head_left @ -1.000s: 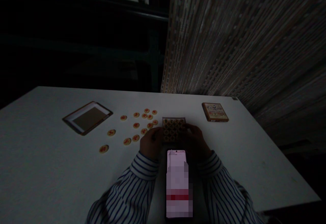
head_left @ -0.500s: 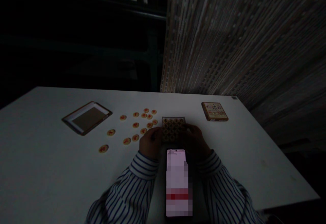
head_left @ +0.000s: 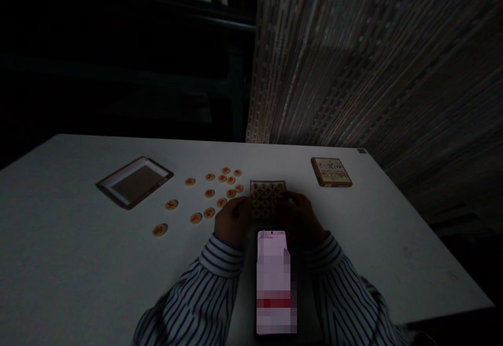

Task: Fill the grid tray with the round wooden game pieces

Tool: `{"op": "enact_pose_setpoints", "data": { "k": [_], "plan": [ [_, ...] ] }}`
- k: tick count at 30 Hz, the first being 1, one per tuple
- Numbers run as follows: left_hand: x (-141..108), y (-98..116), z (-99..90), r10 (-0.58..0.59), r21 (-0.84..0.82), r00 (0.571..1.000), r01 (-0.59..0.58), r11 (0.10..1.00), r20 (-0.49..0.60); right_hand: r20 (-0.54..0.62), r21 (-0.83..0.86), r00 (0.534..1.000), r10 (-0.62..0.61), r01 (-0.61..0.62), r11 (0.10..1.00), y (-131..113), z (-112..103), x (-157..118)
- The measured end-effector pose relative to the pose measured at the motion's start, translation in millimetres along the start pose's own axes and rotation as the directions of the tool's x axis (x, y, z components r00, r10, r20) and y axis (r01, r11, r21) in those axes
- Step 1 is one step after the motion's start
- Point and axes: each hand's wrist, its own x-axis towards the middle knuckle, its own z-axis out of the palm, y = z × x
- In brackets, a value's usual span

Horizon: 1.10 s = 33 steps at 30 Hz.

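Observation:
A small open box point(head_left: 252, 182) filled with rows of round Chinese chess pieces point(head_left: 266, 199) sits on the white table between my hands. My left hand point(head_left: 234, 220) is closed at the box's left edge, its fingers curled. Across the box's right edge lies my right hand point(head_left: 302, 217), also closed on it, covering some of the pieces; its fingers are dark and partly hidden. Loose pieces with red characters point(head_left: 209, 193) are scattered face up to the left of the box.
Close to me, between my forearms, is a lit phone point(head_left: 273, 278). A shallow open lid or tray point(head_left: 112, 197) lies at the left of the white table point(head_left: 78, 272). A flat printed box point(head_left: 332, 172) rests at the back right. A string curtain point(head_left: 314, 73) hangs behind the table.

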Motion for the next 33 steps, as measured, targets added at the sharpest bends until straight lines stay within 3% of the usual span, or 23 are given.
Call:
{"op": "enact_pose_setpoints", "data": {
  "k": [16, 33],
  "plan": [
    [-0.3, -1.9, 0.8, -0.017, -0.004, 0.999, 0.017, 1.0, -0.038, -0.015, 0.016, 1.0, -0.018, 0.018, 1.0, 1.5, 0.9, -1.3],
    [-0.7, 1.1, -1.3, -0.001, 0.013, 0.999, 0.002, 1.0, -0.036, 0.008, 0.004, 1.0, 0.003, -0.003, 1.0, 8.7, -19.9, -0.2]
  ]
}}
